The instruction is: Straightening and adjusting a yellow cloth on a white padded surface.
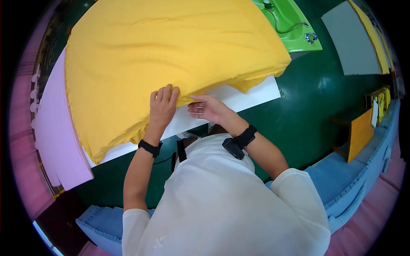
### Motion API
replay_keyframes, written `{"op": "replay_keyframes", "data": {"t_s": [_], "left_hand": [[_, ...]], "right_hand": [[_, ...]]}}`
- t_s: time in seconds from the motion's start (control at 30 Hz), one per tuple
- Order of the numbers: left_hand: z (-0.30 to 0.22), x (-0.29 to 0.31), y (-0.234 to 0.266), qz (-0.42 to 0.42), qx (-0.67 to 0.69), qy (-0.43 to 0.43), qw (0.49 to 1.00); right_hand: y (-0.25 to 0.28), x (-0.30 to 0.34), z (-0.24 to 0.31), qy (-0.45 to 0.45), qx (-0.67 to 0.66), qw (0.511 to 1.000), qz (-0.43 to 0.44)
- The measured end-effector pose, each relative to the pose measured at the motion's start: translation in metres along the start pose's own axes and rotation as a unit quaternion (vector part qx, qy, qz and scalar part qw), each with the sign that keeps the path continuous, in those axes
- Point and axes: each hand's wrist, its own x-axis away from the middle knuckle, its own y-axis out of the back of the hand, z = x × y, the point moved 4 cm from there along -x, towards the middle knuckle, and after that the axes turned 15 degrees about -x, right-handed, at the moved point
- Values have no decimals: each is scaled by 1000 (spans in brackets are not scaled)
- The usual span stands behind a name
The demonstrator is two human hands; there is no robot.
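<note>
Left grip down on the yellow cloth, right at its near edge, fingers bent and lying side by side on top; the thumb side is hard to read, so whether any fabric is pinched I can't tell. Right grip just beside it, loosely spread, palm turned inward, thumb up by the cloth's hem, other fingers over the white surface below. A black band on the left wrist, a bulkier black device on the right, a white T-shirt behind both.

And the cloth itself: broad, draped across that white surface, shallow wrinkles running over the middle, the near hem bunched and uneven, leaving a white strip bare along the front. To the left, a lilac panel sits right alongside. Beyond the far right corner, a bright green basin with a chrome tap and hose.

Out to the room: dark green floor, a grey panel at upper right edged in yellow, an orange-brown wooden board standing tilted by a blue padded seat, and pink upholstery curving along the rim.
</note>
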Motion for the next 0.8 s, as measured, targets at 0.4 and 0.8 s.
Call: {"op": "replay_keyframes", "data": {"t_s": [0.4,0.8], "left_hand": [[15,133,11,311,391,385,776],[76,215,-59,-184,716,640,209]], "right_hand": [[-13,-17,2,73,-113,987,88],[5,-35,16,171,244,954,47]]}}
